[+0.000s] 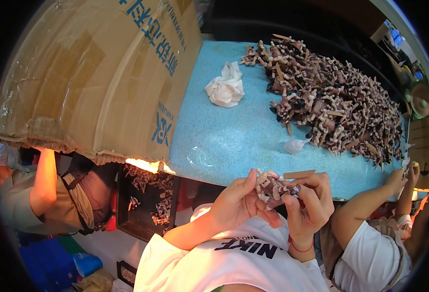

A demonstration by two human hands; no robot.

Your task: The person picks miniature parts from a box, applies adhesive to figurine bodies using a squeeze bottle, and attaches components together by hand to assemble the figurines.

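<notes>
Just past the near edge of the blue table, both my hands hold a small figurine (271, 189) with pale limbs and a brown-purple body. My left hand (239, 197) is closed around its left side. The fingers of my right hand (308, 203) pinch its right end. A flat brown strip (299, 173) juts out beside the figurine at my right fingers; whether it is joined to it I cannot tell. On the table beyond lies a small white squeeze bottle (294, 146) with a thin tip. A large heap of similar figurines (336, 102) fills the far right.
A crumpled white tissue (225, 90) lies on the blue tabletop (209, 141). The big cardboard box (88, 73) stands at the left. Below it is a black crate (139, 221) with more figurines. Co-workers sit on both sides; one person's forearm (375, 199) reaches the table at right.
</notes>
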